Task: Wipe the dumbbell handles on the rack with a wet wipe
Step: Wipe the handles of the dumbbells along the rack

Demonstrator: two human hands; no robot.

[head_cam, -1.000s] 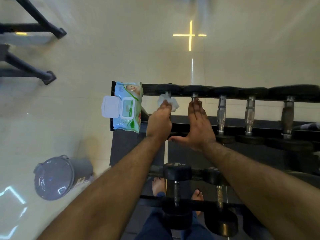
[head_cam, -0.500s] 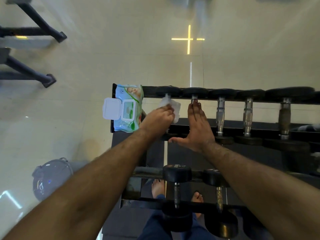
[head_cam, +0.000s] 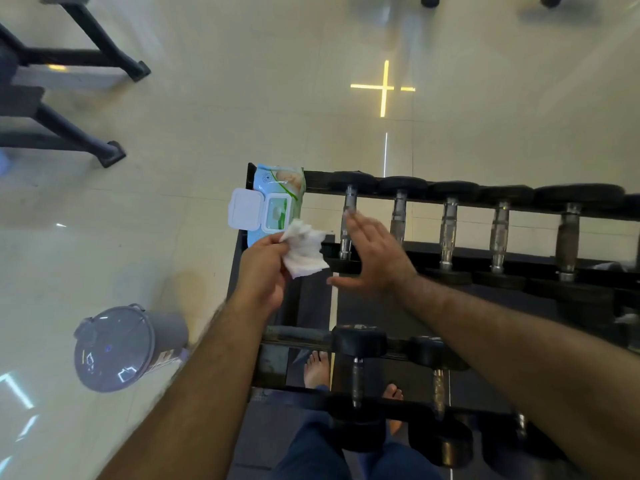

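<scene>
My left hand (head_cam: pixel 265 268) pinches a crumpled white wet wipe (head_cam: pixel 304 249), held just left of the leftmost dumbbell handle (head_cam: pixel 347 220) on the top tier of the black rack (head_cam: pixel 540 259). My right hand (head_cam: pixel 375 256) hovers flat with straight fingers between that handle and the second handle (head_cam: pixel 398 211), holding nothing. More chrome handles (head_cam: pixel 448 226) line the top tier to the right. The wipe is off the handle.
A blue-green wet wipe pack (head_cam: pixel 273 202) with its lid flipped open lies on the rack's left end. A grey lidded bin (head_cam: pixel 123 348) stands on the floor at left. Lower-tier dumbbells (head_cam: pixel 356 372) sit above my bare feet. Black equipment legs (head_cam: pixel 69 133) are far left.
My left hand has pulled the wipe back off the leftmost handle, toward me and to the left. My right hand has lifted off the second handle and drawn back.
</scene>
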